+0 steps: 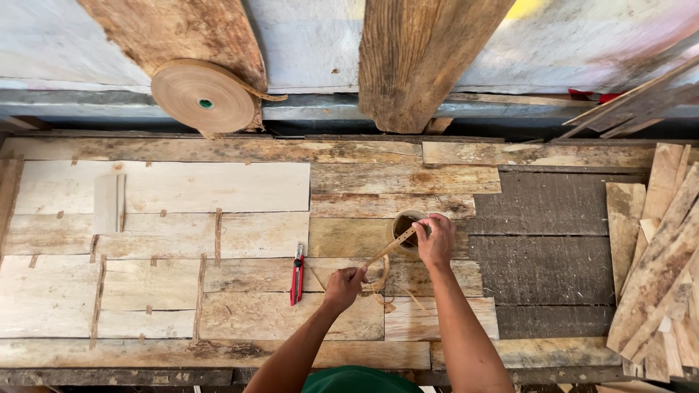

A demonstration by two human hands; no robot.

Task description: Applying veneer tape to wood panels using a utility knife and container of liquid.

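Both hands are closed on a thin tan strip of paper tape (381,255): the right hand (435,240) pinches its upper end between fingers and thumb, and the left hand (344,286) is clenched on its lower end, so the strip runs taut and slanted between them. The strip's upper end sits at the mouth of a small round container with a dark inside (405,224), which stands on the workbench just beside the right hand. Loose curls of the same tape (380,290) lie on the boards next to the left hand.

A red-handled utility knife (297,274) lies flat near the left hand, apart from it. The workbench of pale and weathered wooden boards (182,185) carries short tape patches across its seams on the left part. A large roll of brown paper tape (203,95) hangs on the wall above. A stack of thin wood veneer sheets (655,269) rests at the right edge.
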